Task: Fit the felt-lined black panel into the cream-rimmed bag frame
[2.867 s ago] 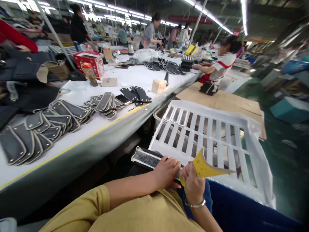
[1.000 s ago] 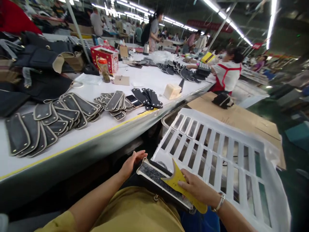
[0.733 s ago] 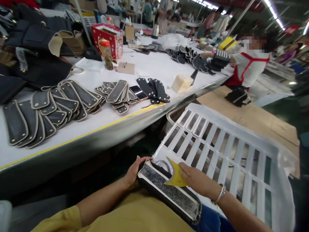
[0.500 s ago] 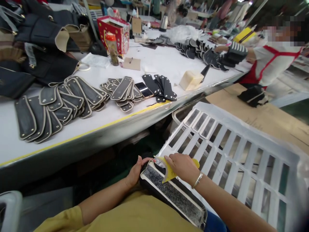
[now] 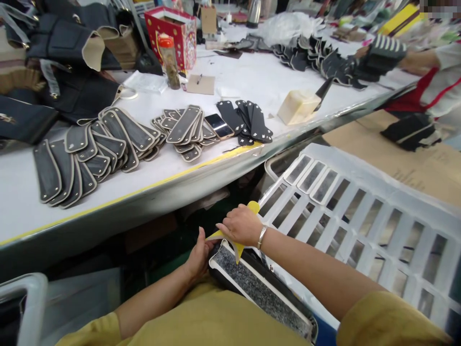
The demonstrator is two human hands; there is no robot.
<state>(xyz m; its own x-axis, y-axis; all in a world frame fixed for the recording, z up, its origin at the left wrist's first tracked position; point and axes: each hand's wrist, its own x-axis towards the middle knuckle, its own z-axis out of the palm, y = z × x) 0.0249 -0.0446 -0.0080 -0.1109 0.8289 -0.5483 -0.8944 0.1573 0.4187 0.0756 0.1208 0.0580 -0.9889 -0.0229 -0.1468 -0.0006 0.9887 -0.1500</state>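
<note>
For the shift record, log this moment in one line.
left hand: steadies dark cream-edged leather panel | right hand: presses yellow plastic scraper on panel end

Yellow scraper point(image 5: 236, 247), black cream-edged strap piece point(image 5: 257, 286), white slatted crate point(image 5: 345, 211)

A phone point(image 5: 222, 126) lies on the white table point(image 5: 252, 81) among fanned dark leather pieces point(image 5: 108, 139). Beyond it stands a red box point(image 5: 175, 31); right of it sits a pale block point(image 5: 298, 106).

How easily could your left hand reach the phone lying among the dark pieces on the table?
Probably not easily: the left hand is steadying the grey panel on the lap, and the phone lies far across the table.
</note>
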